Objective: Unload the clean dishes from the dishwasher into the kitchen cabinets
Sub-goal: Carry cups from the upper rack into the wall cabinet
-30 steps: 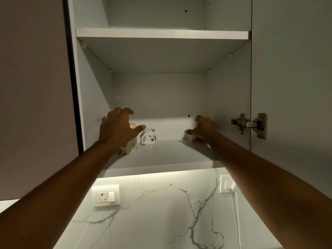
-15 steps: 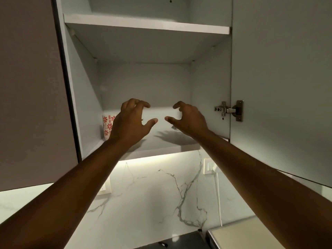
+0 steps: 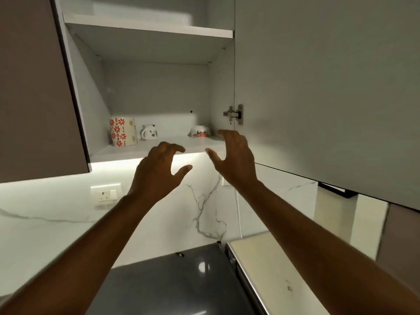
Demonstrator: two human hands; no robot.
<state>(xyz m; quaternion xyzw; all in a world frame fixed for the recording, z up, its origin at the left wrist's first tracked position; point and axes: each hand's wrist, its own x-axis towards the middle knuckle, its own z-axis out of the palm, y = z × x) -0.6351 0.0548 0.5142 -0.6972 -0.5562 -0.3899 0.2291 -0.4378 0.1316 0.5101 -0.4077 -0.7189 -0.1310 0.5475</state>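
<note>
Head view: the open cabinet [image 3: 156, 92] holds a red-flowered mug [image 3: 122, 134], a small white cup [image 3: 148, 132] and an upturned bowl [image 3: 199, 131] on its bottom shelf [image 3: 127, 150]. Both hands, left hand [image 3: 159, 171] and right hand [image 3: 234, 159], hover just below, fingers loosely curled, holding nothing.

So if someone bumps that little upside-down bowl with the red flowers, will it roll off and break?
Probably not roll: the bowl seems to sit rim-down on the shelf, so a push would likely slide it. It looks like glazed ceramic, so it is probably smooth, a bit slippery and breakable if dropped. It sits well back from the edge, and neither hand touches it.
</note>
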